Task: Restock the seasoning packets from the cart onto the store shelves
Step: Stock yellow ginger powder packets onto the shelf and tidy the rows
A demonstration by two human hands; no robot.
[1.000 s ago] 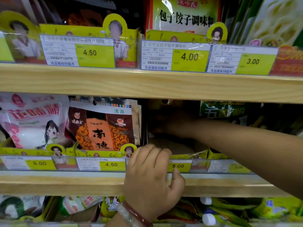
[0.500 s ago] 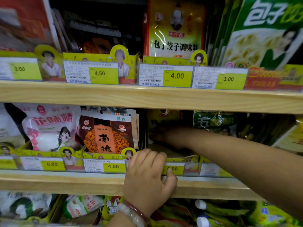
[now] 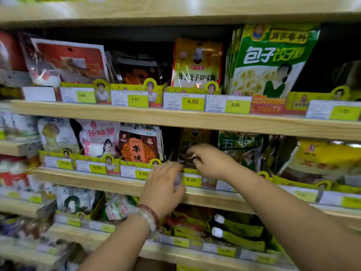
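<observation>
Wooden shelf (image 3: 117,184): right hand (image 3: 212,162) pinches glossy packet (image 3: 188,156); left hand (image 3: 163,189) fingers curled, blurred.

The shelf (image 3: 195,122) edges look like pale, matt wood with a fine grain. The seasoning packets (image 3: 197,63) are glossy plastic film catching glare, and the price tags (image 3: 192,103) sit behind shiny clear plastic strips.

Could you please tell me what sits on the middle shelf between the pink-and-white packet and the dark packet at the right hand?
In the head view, an orange-and-brown seasoning packet stands between the pink-and-white packet and the dark packet.
</observation>
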